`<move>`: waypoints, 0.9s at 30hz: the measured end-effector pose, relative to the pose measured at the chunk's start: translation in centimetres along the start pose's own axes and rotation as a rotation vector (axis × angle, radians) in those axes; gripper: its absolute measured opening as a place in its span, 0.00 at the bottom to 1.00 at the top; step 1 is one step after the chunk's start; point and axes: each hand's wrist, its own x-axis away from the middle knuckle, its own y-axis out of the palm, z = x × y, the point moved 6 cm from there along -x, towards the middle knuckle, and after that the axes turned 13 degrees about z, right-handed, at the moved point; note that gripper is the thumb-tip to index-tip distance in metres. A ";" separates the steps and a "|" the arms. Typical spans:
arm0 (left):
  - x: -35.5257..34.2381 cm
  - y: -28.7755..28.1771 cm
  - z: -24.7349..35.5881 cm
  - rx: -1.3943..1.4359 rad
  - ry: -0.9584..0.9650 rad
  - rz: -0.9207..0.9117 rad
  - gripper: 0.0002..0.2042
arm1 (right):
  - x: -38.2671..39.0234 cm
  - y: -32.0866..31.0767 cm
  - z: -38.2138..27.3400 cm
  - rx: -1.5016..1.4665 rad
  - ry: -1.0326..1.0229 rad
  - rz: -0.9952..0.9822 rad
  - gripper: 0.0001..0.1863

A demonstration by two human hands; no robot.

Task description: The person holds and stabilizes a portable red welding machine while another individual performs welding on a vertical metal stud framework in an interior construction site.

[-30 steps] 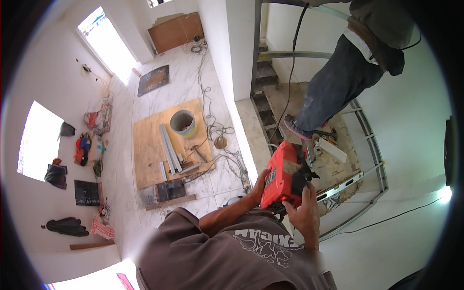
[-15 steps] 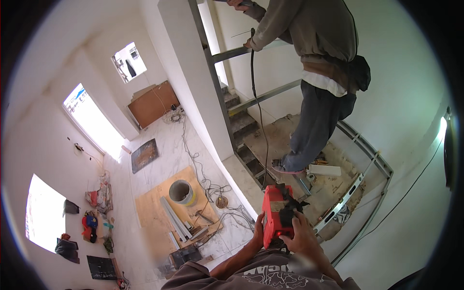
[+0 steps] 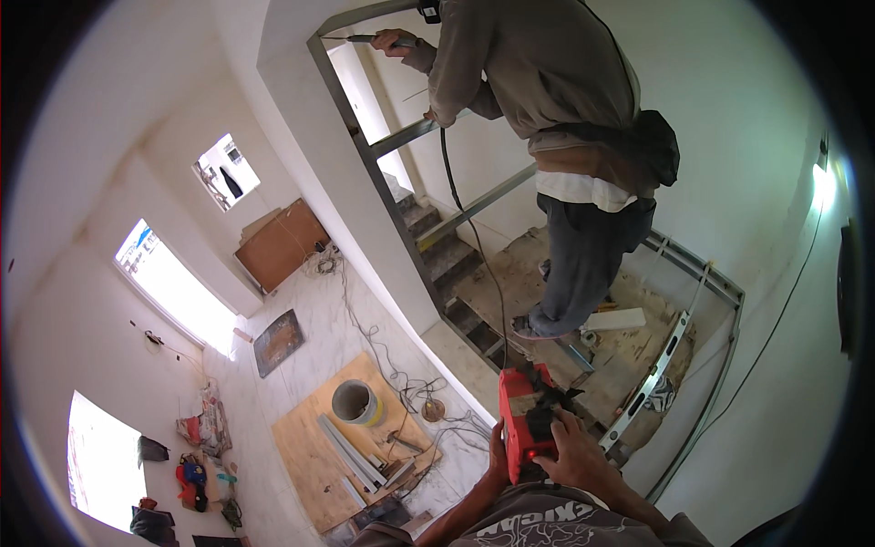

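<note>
White walls [image 3: 761,100] and a pale, veined floor [image 3: 314,314] surround the work, with a bucket [image 3: 373,416] standing on a plywood board [image 3: 301,442] to the left. At lower middle, a red box-shaped device [image 3: 512,428] sits between both hands — the left hand [image 3: 498,453] gripping its left side, the right hand [image 3: 578,451] curled over its right side, thumb beside a small red light [image 3: 532,455]. Up ahead, a co-worker [image 3: 533,73] leans toward a metal frame [image 3: 401,139], holding a tool [image 3: 363,38] near its upper corner. One long spirit level [image 3: 648,384] slants beyond the right hand.
</note>
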 end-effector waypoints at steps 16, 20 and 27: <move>-5.0 -3.4 -3.0 0.150 -0.067 -0.176 0.30 | 0.1 0.3 -0.1 -0.030 0.043 -0.053 0.38; -4.9 -3.6 -3.0 0.092 -0.012 -0.123 0.29 | 0.1 0.4 0.0 -0.037 0.045 -0.054 0.38; -4.4 -3.1 -2.8 0.091 -0.038 -0.136 0.29 | 0.2 0.5 0.1 -0.036 0.044 -0.044 0.38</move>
